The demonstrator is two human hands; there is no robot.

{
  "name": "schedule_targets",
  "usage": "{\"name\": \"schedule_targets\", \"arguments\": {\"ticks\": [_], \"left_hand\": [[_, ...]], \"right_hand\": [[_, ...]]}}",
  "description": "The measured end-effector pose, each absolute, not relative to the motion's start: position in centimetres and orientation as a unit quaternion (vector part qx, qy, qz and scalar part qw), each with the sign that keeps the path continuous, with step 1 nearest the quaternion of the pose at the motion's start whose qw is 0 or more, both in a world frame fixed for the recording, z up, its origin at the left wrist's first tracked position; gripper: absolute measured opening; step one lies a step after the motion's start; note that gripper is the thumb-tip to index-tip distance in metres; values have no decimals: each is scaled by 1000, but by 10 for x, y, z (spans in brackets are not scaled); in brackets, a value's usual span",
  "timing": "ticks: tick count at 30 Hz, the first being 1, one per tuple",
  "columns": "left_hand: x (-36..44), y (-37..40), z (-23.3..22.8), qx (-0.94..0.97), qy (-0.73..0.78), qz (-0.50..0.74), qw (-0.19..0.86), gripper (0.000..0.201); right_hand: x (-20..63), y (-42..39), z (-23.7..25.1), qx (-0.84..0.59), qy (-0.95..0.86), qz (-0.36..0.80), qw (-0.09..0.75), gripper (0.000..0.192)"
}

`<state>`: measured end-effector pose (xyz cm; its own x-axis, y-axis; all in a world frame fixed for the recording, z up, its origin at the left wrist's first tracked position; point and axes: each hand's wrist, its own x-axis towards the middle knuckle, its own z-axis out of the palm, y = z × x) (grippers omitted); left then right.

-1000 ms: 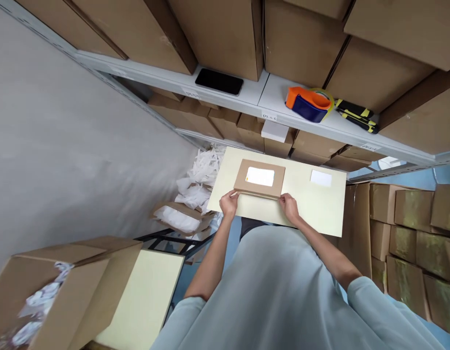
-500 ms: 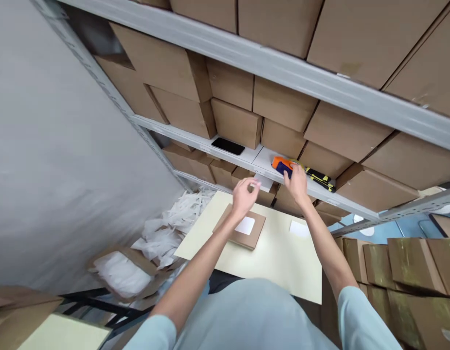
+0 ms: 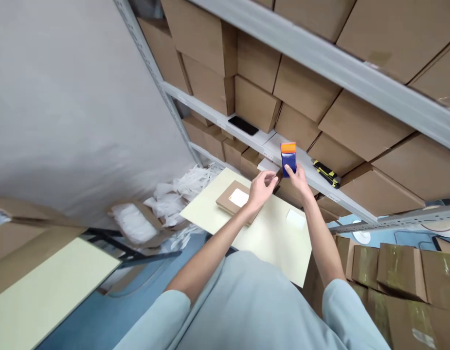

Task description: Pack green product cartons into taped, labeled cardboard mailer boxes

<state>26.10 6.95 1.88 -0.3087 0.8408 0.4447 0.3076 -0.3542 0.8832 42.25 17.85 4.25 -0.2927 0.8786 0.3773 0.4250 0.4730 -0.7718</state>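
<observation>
Tabletop [image 3: 274,245]: looks smooth, with low sheen. On it: box [image 3: 226,195], matt cardboard with paper label [image 3: 239,197]. Beyond it: tape dispenser [image 3: 288,159], smooth plastic; shelf beam [image 3: 319,61], metal, satin finish; phone [image 3: 243,125], smooth. Left of it: crumpled sheets [image 3: 168,201], thin, papery. Right of it: cartons [image 3: 396,318], matt cardboard, glossy tape strips [image 3: 391,257].

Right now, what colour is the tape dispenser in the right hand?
Tape dispenser: orange and dark blue, best seen in head view.

Open room lies on the pale yellow rectangular surface [image 3: 272,250], between the flat brown cardboard box [image 3: 227,195] and the thin white rectangular card [image 3: 295,219]. A long grey metal shelf [image 3: 259,141] obstructs the far side; the bare left forearm [image 3: 213,250] crosses before the box.
</observation>
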Motion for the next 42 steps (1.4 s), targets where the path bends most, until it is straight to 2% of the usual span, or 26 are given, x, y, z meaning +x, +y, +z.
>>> {"name": "schedule_targets", "arguments": {"ticks": [2,5,8,12,16,20,24,27,30,36,42], "left_hand": [[258,40,-7,531,515,634,226,18],[256,-6,-31,523,521,640,213,28],[254,-41,-43,514,535,636,212,28],[243,-66,-55,523,549,615,217,28],[226,-77,-56,552,583,566,188,25],[205,-79,-22,521,613,573,156,42],[186,-76,25,536,605,559,185,39],[176,-72,41,578,578,530,225,34],[172,-69,37,598,560,515,252,33],[173,-76,24,611,555,510,244,31],[186,-94,11,636,535,528,175,32]], "right_hand": [[418,130,19,-389,-689,416,447,59],[403,60,-8,-359,-609,537,461,56],[387,16,-25,-352,-561,592,460,56],[378,-4,-45,-369,-535,630,425,63],[381,-12,-59,-398,-570,602,393,69],[391,-22,-61,-377,-628,565,380,61],[406,-27,-56,-364,-693,523,337,54],[419,-26,-54,-358,-735,483,314,54],[430,-24,-51,-349,-770,442,299,52],[442,-25,-44,-312,-827,372,282,43],[448,-27,-51,-310,-862,318,246,42]]}}
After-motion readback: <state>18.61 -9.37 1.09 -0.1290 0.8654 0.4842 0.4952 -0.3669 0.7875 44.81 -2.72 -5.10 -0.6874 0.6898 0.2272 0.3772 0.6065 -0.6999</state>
